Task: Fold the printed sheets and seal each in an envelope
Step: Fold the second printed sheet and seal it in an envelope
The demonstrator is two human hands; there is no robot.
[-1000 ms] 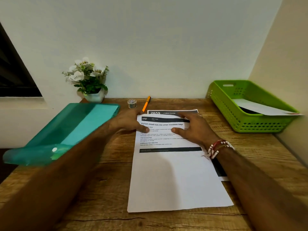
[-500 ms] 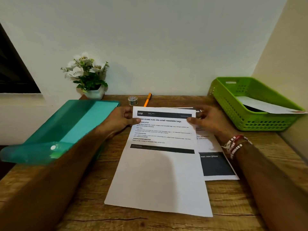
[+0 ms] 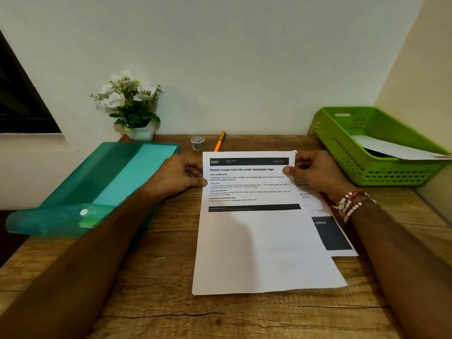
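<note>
Printed sheet (image 3: 259, 241) lies lengthwise on bench (image 3: 159, 277), its right side overlapping a second sheet (image 3: 335, 236). Left hand (image 3: 178, 177) pinches the upper left edge and right hand (image 3: 315, 174) pinches the upper right corner. Teal folder (image 3: 110, 182) just left of left hand. Behind the sheet: tape roll (image 3: 197, 143), orange pen (image 3: 220, 140), flower pot (image 3: 143, 132) by the wall. Green basket (image 3: 342, 152) at far right holds a white envelope (image 3: 391, 149).
</note>
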